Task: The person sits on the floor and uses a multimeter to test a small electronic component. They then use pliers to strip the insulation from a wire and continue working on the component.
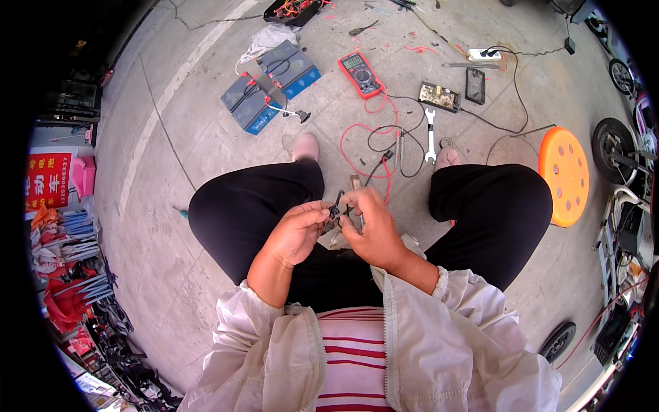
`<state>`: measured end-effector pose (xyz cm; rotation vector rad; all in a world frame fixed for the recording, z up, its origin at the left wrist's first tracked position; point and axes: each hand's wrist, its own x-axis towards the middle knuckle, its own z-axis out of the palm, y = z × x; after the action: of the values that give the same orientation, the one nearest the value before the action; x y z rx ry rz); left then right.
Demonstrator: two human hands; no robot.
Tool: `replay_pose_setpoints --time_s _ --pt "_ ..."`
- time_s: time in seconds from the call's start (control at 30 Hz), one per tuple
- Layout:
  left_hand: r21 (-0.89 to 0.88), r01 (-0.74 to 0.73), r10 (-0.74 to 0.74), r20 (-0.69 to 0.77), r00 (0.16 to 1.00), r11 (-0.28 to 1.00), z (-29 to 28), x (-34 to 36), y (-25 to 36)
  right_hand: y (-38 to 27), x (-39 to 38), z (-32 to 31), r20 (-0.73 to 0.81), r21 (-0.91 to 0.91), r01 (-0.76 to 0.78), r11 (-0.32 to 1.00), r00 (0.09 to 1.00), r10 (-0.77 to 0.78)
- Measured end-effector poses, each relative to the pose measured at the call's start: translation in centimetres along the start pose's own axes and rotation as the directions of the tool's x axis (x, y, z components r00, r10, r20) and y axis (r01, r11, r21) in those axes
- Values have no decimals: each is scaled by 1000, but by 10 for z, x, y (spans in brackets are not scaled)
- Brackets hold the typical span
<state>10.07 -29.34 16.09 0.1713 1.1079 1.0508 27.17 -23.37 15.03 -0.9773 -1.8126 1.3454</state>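
Above my lap, my left hand (300,230) and my right hand (374,226) meet with their fingertips closed on a small black part (334,211). It looks like a connector with short black wire, but fingers cover much of it. Just beyond my right hand, a black cord with a plug end (388,156) lies on the floor. Farther off is a red multimeter (360,74), its display lit and its red and black test leads (343,141) looped on the concrete. An open-ended wrench (430,136) lies to the right of the leads.
Blue-sided batteries (257,113) with wires sit at the far left. An opened charger-like case (439,96), its black cover (475,86) and a white power strip (484,54) lie at the far right. An orange stool (564,176) stands right of my knee, near wheels (613,151).
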Motion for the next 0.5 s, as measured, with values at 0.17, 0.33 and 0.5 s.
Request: replay_pose_setpoints --time_s 0.17,0.33,0.5 --pt "43 5 -5 13 1000 999 4 -2 5 5 4 -10 88 -189 264 946 964 -252" --pt "116 19 -18 -10 1000 993 4 -6 6 0 4 -14 119 -199 312 929 949 -293" --pt "129 19 -18 -6 1000 992 2 -6 4 -2 3 -12 111 -234 341 910 940 -324"
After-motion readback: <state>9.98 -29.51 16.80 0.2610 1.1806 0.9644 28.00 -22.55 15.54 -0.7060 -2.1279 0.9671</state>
